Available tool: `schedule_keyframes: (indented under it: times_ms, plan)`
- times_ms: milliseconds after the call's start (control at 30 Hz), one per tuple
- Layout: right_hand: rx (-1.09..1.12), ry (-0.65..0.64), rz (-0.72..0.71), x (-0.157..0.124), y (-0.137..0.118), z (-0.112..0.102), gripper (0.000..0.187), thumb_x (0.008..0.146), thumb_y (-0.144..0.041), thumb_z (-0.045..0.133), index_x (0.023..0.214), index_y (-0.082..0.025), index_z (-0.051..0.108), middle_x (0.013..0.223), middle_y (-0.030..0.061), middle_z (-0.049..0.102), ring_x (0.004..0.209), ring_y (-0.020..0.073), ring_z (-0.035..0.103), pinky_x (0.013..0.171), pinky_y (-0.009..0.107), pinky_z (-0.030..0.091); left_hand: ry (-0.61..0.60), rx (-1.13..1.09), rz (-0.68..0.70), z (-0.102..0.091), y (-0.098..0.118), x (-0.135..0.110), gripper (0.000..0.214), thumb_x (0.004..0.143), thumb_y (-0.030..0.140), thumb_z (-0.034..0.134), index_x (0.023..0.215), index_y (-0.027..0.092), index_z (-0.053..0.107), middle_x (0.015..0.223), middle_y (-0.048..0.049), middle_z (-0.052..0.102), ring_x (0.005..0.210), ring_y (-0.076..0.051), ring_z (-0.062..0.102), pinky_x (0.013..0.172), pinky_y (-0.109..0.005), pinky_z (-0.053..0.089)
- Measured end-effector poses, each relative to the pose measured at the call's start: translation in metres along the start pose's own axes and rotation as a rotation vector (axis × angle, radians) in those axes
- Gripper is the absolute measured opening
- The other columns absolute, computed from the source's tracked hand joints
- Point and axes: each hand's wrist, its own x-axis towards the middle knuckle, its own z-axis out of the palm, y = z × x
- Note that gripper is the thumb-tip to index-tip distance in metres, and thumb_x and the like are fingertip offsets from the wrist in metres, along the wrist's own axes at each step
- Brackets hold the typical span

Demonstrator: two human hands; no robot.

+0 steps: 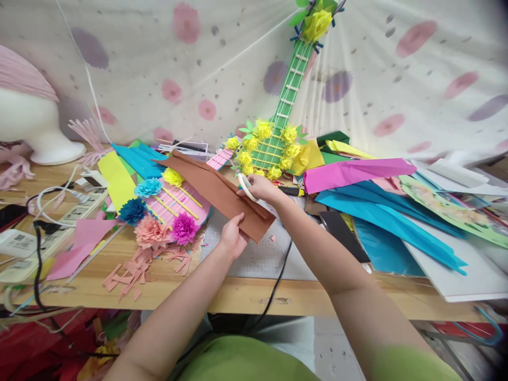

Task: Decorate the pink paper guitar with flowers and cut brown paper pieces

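Brown paper (214, 191) pinched in left hand (233, 238); right hand (260, 188) closed around white looped handle (246, 189).

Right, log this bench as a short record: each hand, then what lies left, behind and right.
Left hand: gripping the lower edge of brown paper
Right hand: holding a white loop handle, apparently scissors; blades not clearly visible
Left: pink guitar-shaped craft bearing paper flowers; salmon scraps in front
Behind: green guitar-shaped craft with yellow flowers
Right: magenta paper, blue paper
Surface: wooden table
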Motion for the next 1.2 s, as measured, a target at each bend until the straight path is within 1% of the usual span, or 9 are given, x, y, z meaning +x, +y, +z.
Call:
schedule_keyframes:
  times_ms: [67,167,333,467,600,700,900,1100,1200]
  plan:
    - [-0.009,0.01,0.015,0.008,-0.007,-0.001,0.035,0.051,-0.026,0.077,0.067,-0.018,0.047,0.062,-0.0043,0.049,0.06,0.0108,0.044,0.055,0.024,0.032,-0.013,-0.003,-0.007,0.003,0.0,-0.001,0.025,0.083,0.014,0.047,0.103,0.011,0.061,0.083,-0.007,0.07,0.072,-0.016,0.065,0.072,-0.029,0.053]
    - [0.217,-0.01,-0.073,0.005,-0.011,-0.006,0.034,0.053,-0.027,0.074,0.07,-0.019,0.045,0.064,-0.0049,0.049,0.058,0.0099,0.044,0.054,0.023,0.034,-0.001,-0.01,0.035,0.002,0.005,0.0,0.025,0.083,0.02,0.049,0.103,0.013,0.062,0.09,-0.0078,0.07,0.078,-0.017,0.066,0.075,-0.03,0.053]
    - [0.458,-0.159,-0.307,-0.016,-0.005,-0.011,0.032,0.054,-0.028,0.072,0.073,-0.02,0.047,0.069,-0.0037,0.053,0.063,0.0105,0.05,0.057,0.023,0.039,0.192,-0.082,0.235,-0.002,0.01,0.006,0.025,0.084,0.019,0.05,0.107,0.017,0.061,0.097,-0.0055,0.07,0.088,-0.017,0.065,0.08,-0.027,0.052]
    - [0.385,-0.269,-0.319,-0.025,0.003,0.003,0.032,0.054,-0.027,0.072,0.075,-0.019,0.049,0.072,-0.0029,0.056,0.068,0.0122,0.054,0.062,0.024,0.041,0.19,-0.094,0.263,-0.002,0.003,0.01,0.024,0.085,0.015,0.049,0.105,0.014,0.061,0.101,-0.0069,0.07,0.094,-0.017,0.065,0.083,-0.026,0.052]
    - [0.128,-0.219,-0.338,-0.029,0.01,0.022,0.023,0.059,-0.025,0.069,0.072,-0.018,0.052,0.069,-0.0027,0.057,0.065,0.0128,0.053,0.059,0.023,0.039,0.173,-0.099,0.242,-0.004,-0.003,0.01,0.023,0.085,0.027,0.052,0.1,0.016,0.065,0.099,-0.0055,0.071,0.094,-0.019,0.065,0.08,-0.027,0.053]
    - [0.151,-0.26,-0.29,-0.036,0.015,0.027,0.02,0.061,-0.023,0.066,0.074,-0.019,0.052,0.066,-0.003,0.058,0.06,0.0126,0.054,0.054,0.023,0.039,0.142,-0.038,0.237,-0.009,-0.003,0.01,0.022,0.08,0.03,0.061,0.095,0.015,0.067,0.092,-0.0055,0.072,0.088,-0.019,0.067,0.077,-0.027,0.053]
    - [0.436,-0.52,-0.047,-0.054,0.028,0.018,0.035,0.055,-0.03,0.074,0.075,-0.021,0.047,0.063,-0.0026,0.061,0.054,0.0144,0.059,0.051,0.026,0.044,0.197,0.062,0.263,-0.02,-0.001,0.011,0.01,0.073,0.006,0.062,0.08,0.011,0.067,0.075,-0.0056,0.071,0.072,-0.017,0.067,0.078,-0.03,0.053]
    - [0.151,-0.097,-0.002,-0.057,0.041,0.015,0.036,0.057,-0.038,0.075,0.07,-0.021,0.046,0.059,-0.0046,0.052,0.053,0.0111,0.05,0.049,0.023,0.038,0.235,0.098,0.257,-0.028,0.001,0.006,0.014,0.072,0.001,0.06,0.078,0.012,0.065,0.075,-0.0049,0.071,0.078,-0.018,0.068,0.089,-0.036,0.05]
    - [0.103,-0.005,0.012,-0.045,0.035,0.024,0.039,0.055,-0.044,0.077,0.068,-0.021,0.048,0.061,-0.0023,0.052,0.059,0.0127,0.049,0.052,0.024,0.037,0.203,0.127,0.278,-0.031,-0.003,0.003,0.015,0.07,0.002,0.063,0.079,0.012,0.066,0.079,-0.0061,0.072,0.086,-0.02,0.068,0.092,-0.037,0.049]
